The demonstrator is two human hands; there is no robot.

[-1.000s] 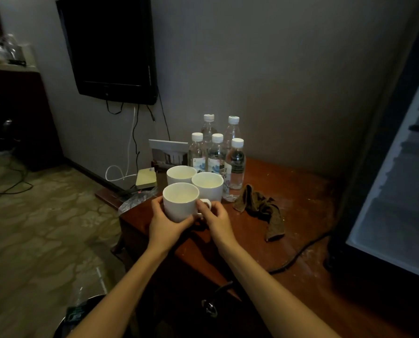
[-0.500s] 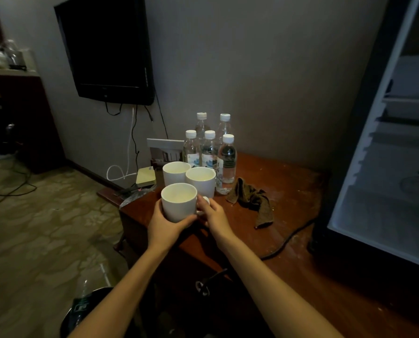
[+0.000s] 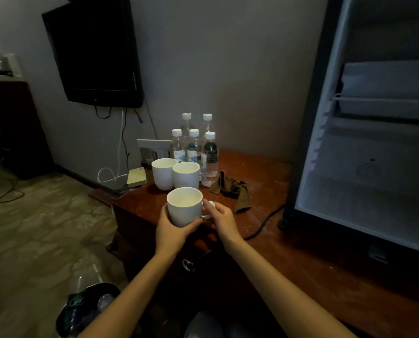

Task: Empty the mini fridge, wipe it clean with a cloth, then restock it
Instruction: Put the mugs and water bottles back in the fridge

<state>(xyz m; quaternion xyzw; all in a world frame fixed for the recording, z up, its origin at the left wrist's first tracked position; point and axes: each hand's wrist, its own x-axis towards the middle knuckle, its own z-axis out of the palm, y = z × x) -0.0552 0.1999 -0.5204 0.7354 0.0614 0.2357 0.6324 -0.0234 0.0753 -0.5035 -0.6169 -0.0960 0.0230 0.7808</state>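
A white mug [image 3: 184, 206] is held just above the front of the wooden table [image 3: 264, 172]. My left hand [image 3: 171, 230] cups its body from the left and below. My right hand [image 3: 221, 217] pinches its handle. Two more white mugs [image 3: 176, 173] stand behind it, in front of several water bottles [image 3: 195, 147] with white caps. A brown cloth [image 3: 232, 189] lies crumpled to the right of the mugs. The mini fridge [image 3: 374, 147] stands open at the right, its white interior bare apart from a shelf.
A black power cord [image 3: 262, 225] runs across the table to the fridge. A wall-mounted TV [image 3: 94, 52] hangs at the left, with cables below it. A black bin [image 3: 86, 311] with bottles sits on the floor at the lower left. A small yellow-green box [image 3: 137, 178] lies beside the mugs.
Both hands have lifted the front mug slightly and drawn it toward me, away from the other two mugs. The view has turned right, showing more of the open fridge.
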